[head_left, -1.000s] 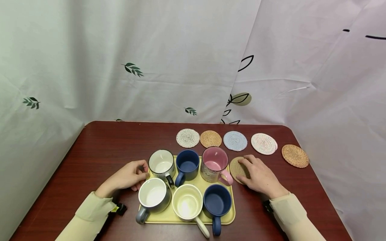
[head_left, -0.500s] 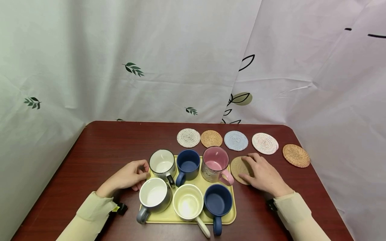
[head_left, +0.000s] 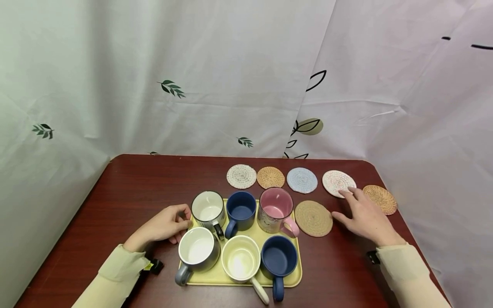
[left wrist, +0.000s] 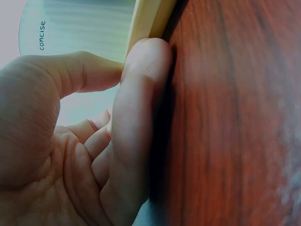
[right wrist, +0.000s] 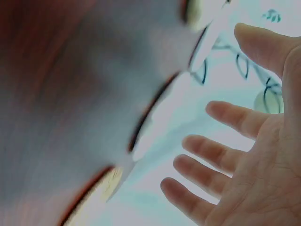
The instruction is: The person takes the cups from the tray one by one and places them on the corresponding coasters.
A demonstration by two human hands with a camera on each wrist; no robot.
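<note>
My left hand (head_left: pixel 166 223) pinches the left rim of a yellow tray (head_left: pixel 250 282); in the left wrist view thumb and forefinger (left wrist: pixel 143 59) meet at the tray's edge (left wrist: pixel 146 19). My right hand (head_left: pixel 366 216) has its fingers spread and holds nothing. Its thumb lies beside a plain tan coaster (head_left: pixel 313 218), and its fingertips overlap the edge of a white-and-pink coaster (head_left: pixel 337 182) in the head view. The right hand partly hides a brown woven coaster (head_left: pixel 381 200) near the table's right edge. In the right wrist view all the fingers (right wrist: pixel 211 155) stand apart.
On the tray stand a white mug (head_left: pixel 207 207), a dark blue mug (head_left: pixel 240 209), a pink mug (head_left: pixel 275 205), a grey mug (head_left: pixel 197 248), a cream mug (head_left: pixel 240 259) and another blue mug (head_left: pixel 279 256). Along the back lie white (head_left: pixel 241 176), brown (head_left: pixel 271 177) and light blue (head_left: pixel 302 180) coasters.
My right hand has let go of the tan coaster and moved right, away from it. That coaster now lies fully in sight, slightly farther right. The left hand stays at the tray.
</note>
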